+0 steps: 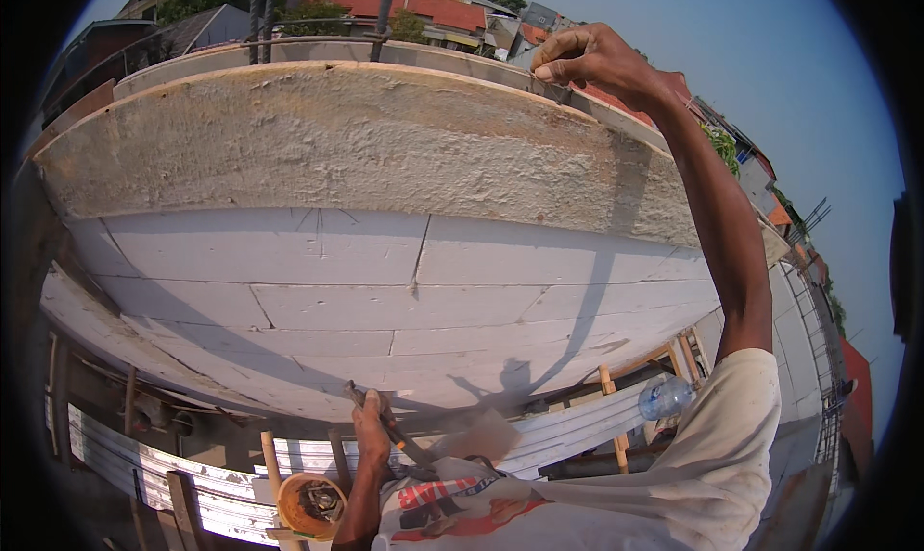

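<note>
My left hand (pixel 372 434) is low in front of my shirt, closed around a hammer-like tool (pixel 412 449) with a dark head and a long handle. Up at the right, my right arm reaches to the top edge of a long, cement-crusted board (pixel 385 152). My right hand (pixel 604 66) is there with thumb and fingers pinched together; whatever is between them is too small to make out. Under the board runs a wall of pale blocks (pixel 327 253), on which the shadow of my raised arm falls.
Steel bars (pixel 385 17) rise behind the board. Below are an orange bucket (pixel 285 501) with dark contents, ribbed metal sheets (pixel 577 426), wooden posts (pixel 616 426) and a clear plastic bottle (pixel 666 397). Red roofs (pixel 414 7) lie beyond the wall.
</note>
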Demonstrator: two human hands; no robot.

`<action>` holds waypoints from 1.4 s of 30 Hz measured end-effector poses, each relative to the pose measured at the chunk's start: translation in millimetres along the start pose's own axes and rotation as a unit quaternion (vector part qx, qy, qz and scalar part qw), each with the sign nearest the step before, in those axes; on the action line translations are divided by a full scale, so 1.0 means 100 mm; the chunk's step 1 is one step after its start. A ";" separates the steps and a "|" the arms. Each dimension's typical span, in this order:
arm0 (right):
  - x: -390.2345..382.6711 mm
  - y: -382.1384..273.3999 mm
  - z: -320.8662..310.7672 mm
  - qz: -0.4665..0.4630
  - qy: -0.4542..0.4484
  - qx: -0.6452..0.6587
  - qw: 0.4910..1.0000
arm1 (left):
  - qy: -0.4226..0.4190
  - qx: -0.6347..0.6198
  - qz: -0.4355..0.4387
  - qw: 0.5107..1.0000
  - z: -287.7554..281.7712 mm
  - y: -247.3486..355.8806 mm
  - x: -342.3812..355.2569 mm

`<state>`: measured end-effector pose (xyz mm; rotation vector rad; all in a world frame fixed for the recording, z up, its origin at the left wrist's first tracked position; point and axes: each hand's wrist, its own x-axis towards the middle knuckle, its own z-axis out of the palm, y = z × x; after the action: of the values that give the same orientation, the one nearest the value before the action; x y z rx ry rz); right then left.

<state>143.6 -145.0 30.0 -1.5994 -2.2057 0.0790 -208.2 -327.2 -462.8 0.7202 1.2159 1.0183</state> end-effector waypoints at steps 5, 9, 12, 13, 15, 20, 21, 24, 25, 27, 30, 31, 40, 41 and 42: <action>-0.35 0.20 0.04 0.201 0.004 0.205 0.958 | -0.015 -0.014 0.020 1.000 -0.20 -0.37 0.21; -0.36 0.16 0.17 0.192 0.037 0.121 0.973 | 0.009 -0.023 0.028 0.999 -0.33 -0.54 0.30; -0.35 0.09 0.20 0.173 0.075 0.083 0.979 | -0.007 -0.026 0.044 0.999 -0.41 -0.50 0.27; -0.35 0.02 0.17 0.181 0.049 0.057 0.981 | -0.010 -0.032 0.042 0.999 -0.43 -0.49 0.27; -0.33 -0.05 0.12 0.180 0.018 0.039 0.983 | -0.015 -0.044 0.037 0.998 -0.48 -0.49 0.25; -0.24 -0.17 0.05 0.140 -0.001 0.014 0.990 | -0.005 -0.016 0.029 0.999 -0.51 -0.46 0.22; -0.20 -0.27 0.05 0.147 -0.008 -0.024 0.989 | -0.002 -0.010 0.031 0.999 -0.53 -0.45 0.22; -0.10 -0.56 0.05 0.170 -0.023 -0.103 0.980 | 0.013 -0.012 0.022 1.000 -0.48 -0.37 0.17; -0.07 -0.60 0.05 0.175 -0.024 -0.105 0.979 | 0.006 -0.011 0.029 1.000 -0.50 -0.39 0.19; -0.03 -0.63 0.02 0.182 -0.031 -0.109 0.977 | -0.011 -0.013 0.045 0.999 -0.54 -0.44 0.22; 0.01 -0.60 0.02 0.179 -0.049 -0.117 0.976 | -0.019 0.002 0.023 1.000 -0.64 -0.49 0.21; 0.02 -0.60 0.02 0.174 -0.054 -0.124 0.975 | -0.015 -0.001 0.020 1.000 -0.66 -0.51 0.21; -0.04 -0.40 0.15 0.220 -0.005 0.063 0.974 | 0.038 0.007 0.023 0.999 -0.76 -0.66 0.27; -0.06 -0.34 0.19 0.226 -0.004 0.098 0.969 | 0.036 0.010 0.025 0.999 -0.78 -0.69 0.29; -0.09 -0.28 0.26 0.213 0.007 0.136 0.968 | 0.032 0.015 0.028 0.999 -0.78 -0.68 0.30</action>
<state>111.5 -157.4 11.5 -1.8685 -1.7144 0.4691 -267.1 -332.8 -553.0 0.7533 1.2748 1.0787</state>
